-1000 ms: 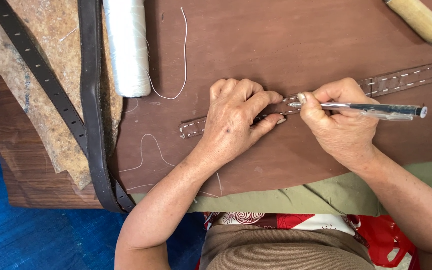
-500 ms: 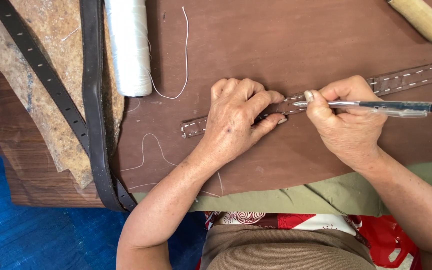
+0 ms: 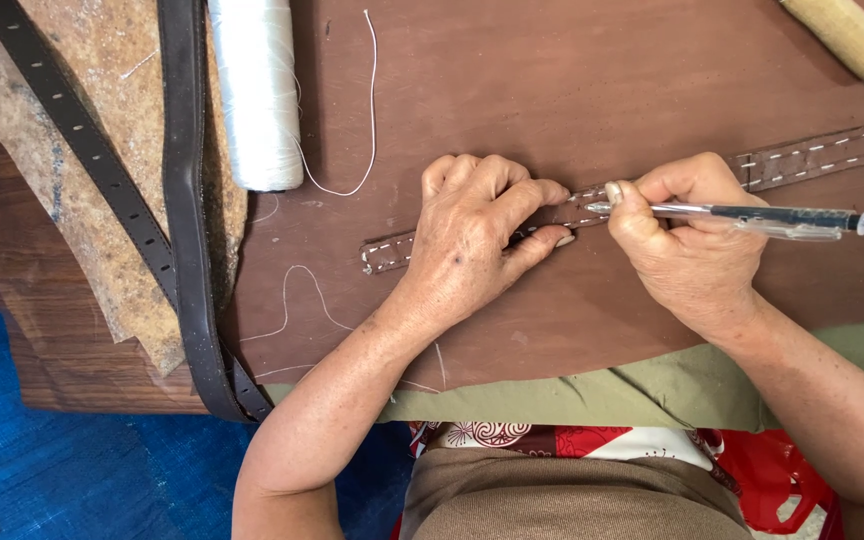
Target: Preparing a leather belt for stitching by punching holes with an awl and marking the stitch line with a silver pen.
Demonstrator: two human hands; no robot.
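A narrow brown leather strap with white stitching lies across a brown leather sheet. My left hand presses flat on the strap near its left end, fingers spread over it. My right hand grips a clear ballpoint pen, its tip touching the strap just right of my left fingertips. The pen's barrel points to the right.
A spool of white thread lies at the top, with loose thread trailing over the sheet. Two dark belts lie over a rough tan hide on the left. A pale wooden handle sits top right. Blue floor is below left.
My right hand and pen have shifted slightly to the right along the strap. My left hand stays pressed in the same place.
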